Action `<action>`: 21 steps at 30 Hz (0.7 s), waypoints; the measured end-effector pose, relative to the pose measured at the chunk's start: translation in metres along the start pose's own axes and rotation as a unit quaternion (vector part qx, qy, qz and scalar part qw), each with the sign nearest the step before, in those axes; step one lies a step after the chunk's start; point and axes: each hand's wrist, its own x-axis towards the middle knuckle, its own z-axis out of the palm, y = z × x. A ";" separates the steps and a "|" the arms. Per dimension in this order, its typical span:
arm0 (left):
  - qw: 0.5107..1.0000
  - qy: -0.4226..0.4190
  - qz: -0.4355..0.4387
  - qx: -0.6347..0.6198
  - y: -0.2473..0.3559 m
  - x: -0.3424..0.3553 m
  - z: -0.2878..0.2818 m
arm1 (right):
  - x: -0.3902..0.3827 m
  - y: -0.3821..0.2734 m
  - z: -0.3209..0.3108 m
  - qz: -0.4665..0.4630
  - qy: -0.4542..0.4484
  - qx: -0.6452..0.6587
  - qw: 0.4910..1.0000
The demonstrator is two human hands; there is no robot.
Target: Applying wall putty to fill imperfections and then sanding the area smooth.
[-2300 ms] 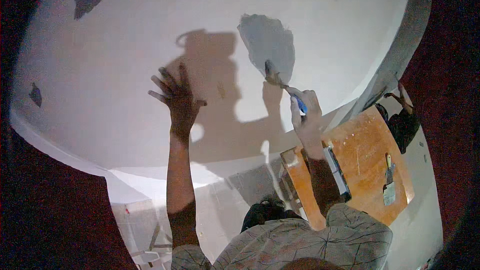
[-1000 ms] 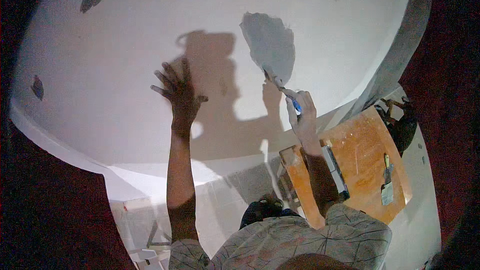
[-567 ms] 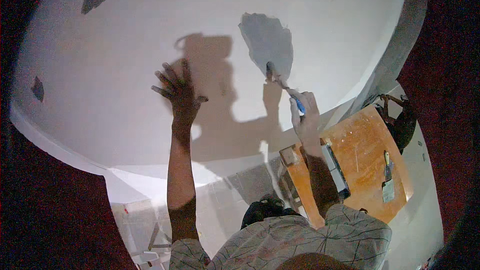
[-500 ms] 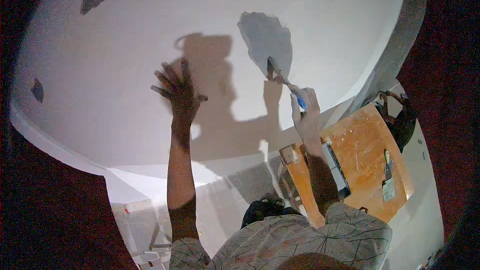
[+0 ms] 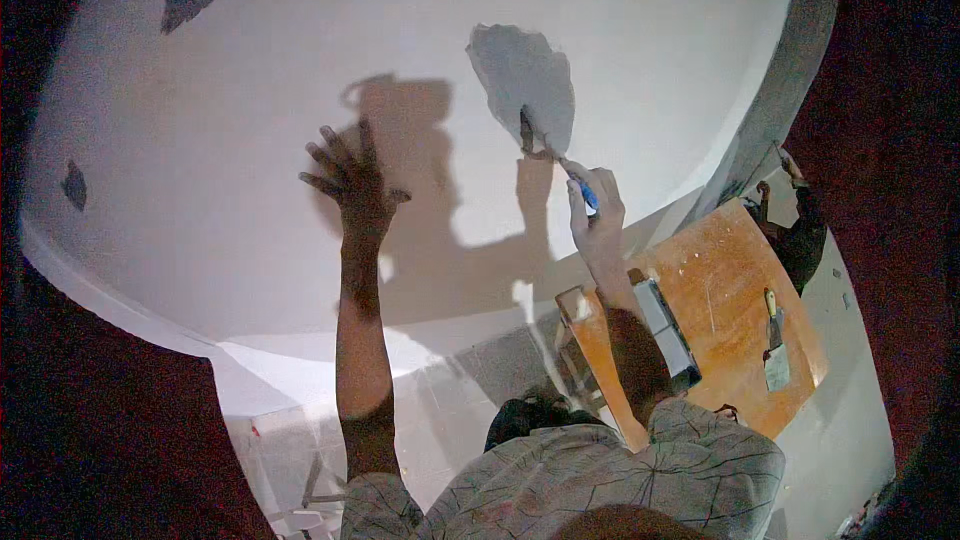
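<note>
My left hand is spread flat against the pale surface, fingers apart, holding nothing. In my right hand is a putty knife with a blue handle. Its blade points up and left to the lower end of an irregular grey patch on the same surface. Shadow partly hides the blade tip, so its exact contact cannot be made out. My shadow falls between the two hands.
Below right, an orange-brown wooden board carries another putty knife with a yellowish handle. A tray-like dark-edged object lies beside my right forearm. Another person in dark clothing is beyond the board. More grey patches mark the surface.
The view has shifted slightly. My right hand and putty knife remain at the patch's lower end; my left hand stays spread. The other person's arm now reaches up to the surface's edge.
</note>
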 end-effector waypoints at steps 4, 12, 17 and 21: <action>0.999 -0.036 -0.011 0.014 0.007 0.002 -0.007 | 0.003 0.007 0.007 -0.014 0.026 0.014 0.999; 0.999 -0.029 -0.019 0.008 0.008 0.001 -0.010 | 0.001 -0.002 0.004 0.010 0.015 0.007 1.000; 0.998 -0.049 -0.031 0.012 0.010 0.005 -0.006 | -0.008 0.006 -0.001 -0.014 0.041 -0.019 0.999; 1.000 -0.009 -0.010 0.012 -0.004 -0.001 0.005 | -0.014 0.010 -0.007 0.034 0.040 -0.024 0.998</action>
